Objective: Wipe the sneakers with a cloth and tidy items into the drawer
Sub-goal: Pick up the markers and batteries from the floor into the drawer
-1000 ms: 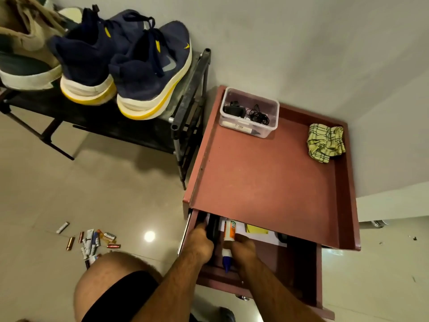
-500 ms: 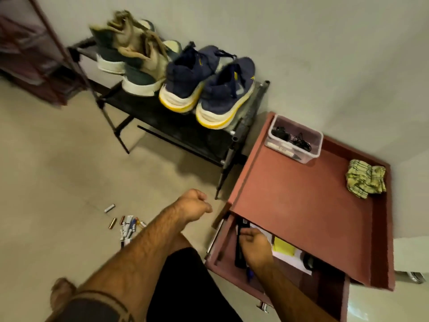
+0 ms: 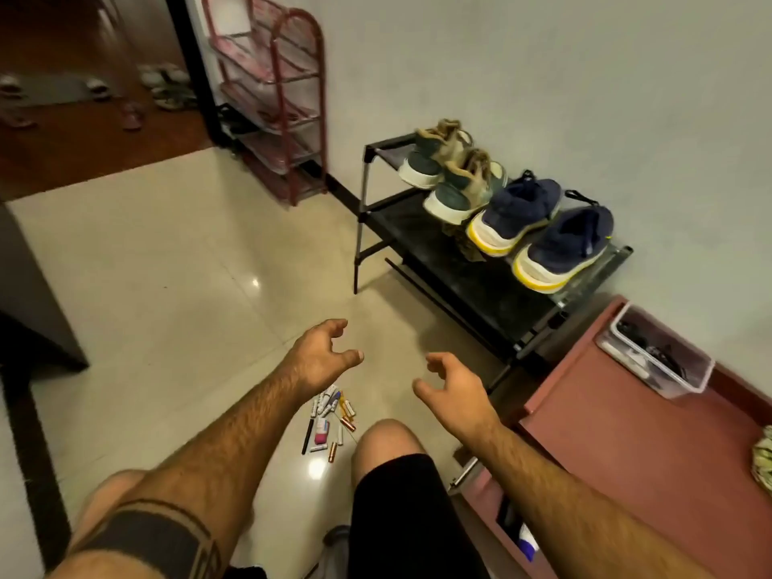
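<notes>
Tidying step in hand, by judgement. Knee (image 3: 386,440) at lower centre, beside open drawer (image 3: 511,520) at lower right. Loose batteries and pens (image 3: 330,415) on floor (image 3: 167,286), just left of knee, below forearm. Left hand (image 3: 323,357) and right hand (image 3: 453,384) at centre, both empty, fingers loosely spread. Next: reach down, gather, carry right. Cabinet edge (image 3: 539,399) close at right; open floor left. Cloth (image 3: 764,461) at right edge. Sneakers (image 3: 539,231) on rack (image 3: 480,286), upper right.

My right forearm covers most of the open drawer (image 3: 484,493). The cloth (image 3: 763,463) is cut off at the right edge. The small items on the floor (image 3: 330,415) blur together under my left wrist.
</notes>
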